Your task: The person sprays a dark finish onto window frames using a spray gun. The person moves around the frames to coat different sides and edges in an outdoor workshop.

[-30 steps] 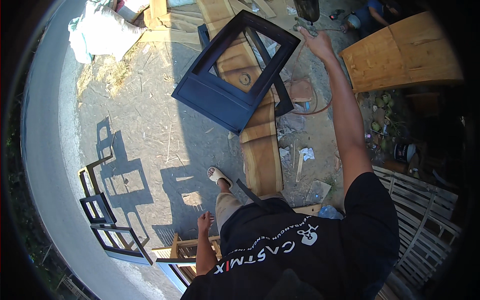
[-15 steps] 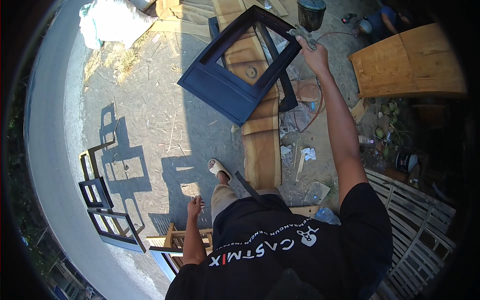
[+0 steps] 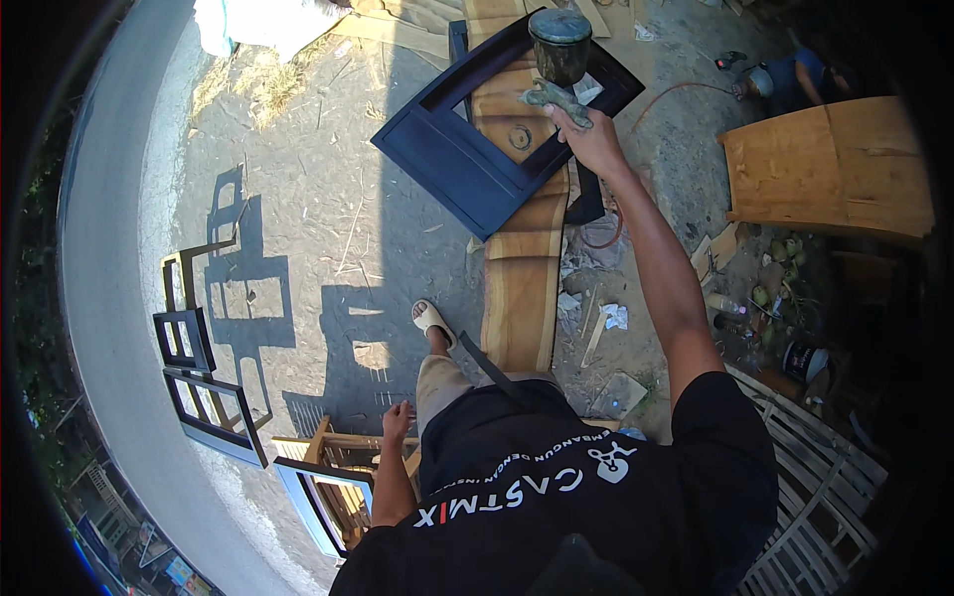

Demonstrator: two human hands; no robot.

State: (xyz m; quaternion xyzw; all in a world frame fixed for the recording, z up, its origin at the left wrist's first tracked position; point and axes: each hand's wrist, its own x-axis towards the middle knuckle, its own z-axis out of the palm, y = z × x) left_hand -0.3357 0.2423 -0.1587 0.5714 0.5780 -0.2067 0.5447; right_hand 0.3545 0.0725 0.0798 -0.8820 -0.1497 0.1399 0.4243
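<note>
Right grip (image 3: pixel 593 142) closed around spray gun (image 3: pixel 558 66), now farther left over dark frame (image 3: pixel 449 162); left grip (image 3: pixel 397 421) half-curled, empty

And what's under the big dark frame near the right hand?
Under the dark frame runs a wooden slab, seen through its opening; another dark piece pokes out lower right. Whatever the solid panel and spray gun cover is hidden.

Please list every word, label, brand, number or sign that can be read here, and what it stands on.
I don't copy out wording or brands; here is where text stands.
Black shirt: large white lettering, one letter red, with a smaller line and white emblem; readable.
Dark bucket, right: pale marking, too small to read.
Spray gun and black frame: no lettering I can make out.
</note>
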